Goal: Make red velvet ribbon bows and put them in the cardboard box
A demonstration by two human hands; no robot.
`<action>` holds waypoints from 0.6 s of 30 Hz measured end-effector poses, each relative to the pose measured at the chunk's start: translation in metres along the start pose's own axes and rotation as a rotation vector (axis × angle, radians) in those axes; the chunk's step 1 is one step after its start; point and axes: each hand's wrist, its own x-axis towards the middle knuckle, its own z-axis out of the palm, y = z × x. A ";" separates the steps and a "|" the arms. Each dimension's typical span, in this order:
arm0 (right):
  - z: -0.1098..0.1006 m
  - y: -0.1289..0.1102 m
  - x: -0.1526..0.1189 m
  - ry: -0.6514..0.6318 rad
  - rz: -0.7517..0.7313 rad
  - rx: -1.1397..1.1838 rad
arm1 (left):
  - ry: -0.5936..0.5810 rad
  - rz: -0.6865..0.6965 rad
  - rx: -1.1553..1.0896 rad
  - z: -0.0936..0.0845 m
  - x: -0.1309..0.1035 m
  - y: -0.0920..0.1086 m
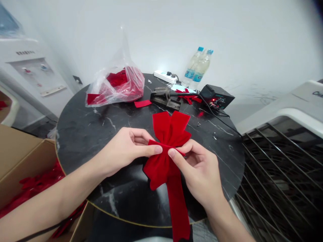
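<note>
A red velvet bow (161,171) is held over the near part of the round table, its loops fanned out and one long tail hanging past the edge. Across its gathered middle lies a short red ribbon strip (165,147). My left hand (128,146) pinches the strip's left end, thumb on top near the centre. On the other side, my right hand (198,164) pinches the right end, its thumb also close to the middle. Both sets of fingertips are partly hidden behind the strip and bow.
The black marbled table (83,134) carries a clear bag (118,85) of red pieces, a soldering-iron stand (165,99), its control box (217,97), a power strip (165,76) and water bottles (196,69). A cardboard box (32,154) with red bows stands left; a metal-grilled appliance (282,174) stands right.
</note>
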 end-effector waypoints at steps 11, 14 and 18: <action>-0.005 0.003 0.004 -0.029 0.083 0.079 | -0.018 0.062 -0.086 0.004 -0.001 -0.003; -0.008 0.006 0.003 -0.072 0.149 0.184 | -0.070 0.044 -0.164 0.003 -0.001 -0.004; -0.010 0.009 0.002 -0.111 0.226 0.276 | -0.116 0.031 -0.212 0.002 0.000 -0.006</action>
